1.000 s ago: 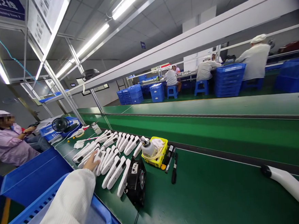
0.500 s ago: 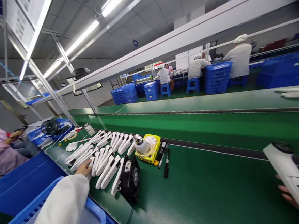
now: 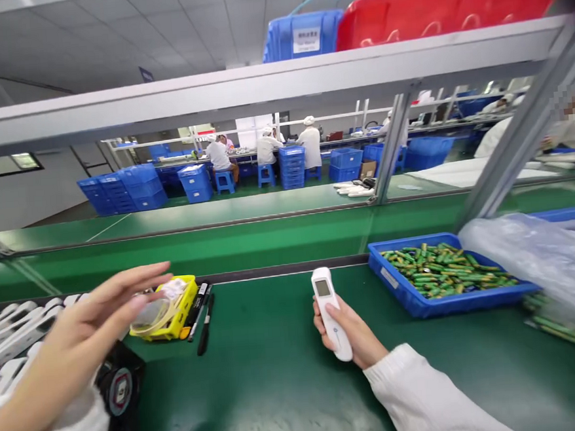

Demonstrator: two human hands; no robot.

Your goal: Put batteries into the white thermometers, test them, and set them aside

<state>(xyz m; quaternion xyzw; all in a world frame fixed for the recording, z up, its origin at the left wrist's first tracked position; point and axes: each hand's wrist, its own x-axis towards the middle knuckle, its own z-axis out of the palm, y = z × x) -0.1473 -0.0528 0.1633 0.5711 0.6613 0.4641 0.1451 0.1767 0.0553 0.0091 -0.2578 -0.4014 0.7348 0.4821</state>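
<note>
My right hand (image 3: 352, 332) is wrapped round a white handheld infrared thermometer (image 3: 332, 317) with a small grey screen at its top, held over the green work surface (image 3: 260, 381). My left hand (image 3: 74, 342) is raised in the air at the left, its fingers stretched out and nothing in them. Behind and below it lie rows of white thermometers (image 3: 17, 329), partly hidden by the hand. A black fan (image 3: 120, 391) stands beside my left wrist, and a yellow basket (image 3: 179, 325) sits just beyond my fingertips.
Black pens (image 3: 205, 326) lie right of the basket. A blue tray (image 3: 406, 302) full of green batteries (image 3: 439, 267) stands at the right, with a clear plastic bag (image 3: 541, 263) next to it. A metal post (image 3: 393, 146) and a shelf rail (image 3: 210, 96) frame the bench; seated people work beyond.
The view has swung to the right. My left hand has left the rows of thermometers and is raised, fingers extended. My right hand now holds its thermometer in mid-view, screen towards me.
</note>
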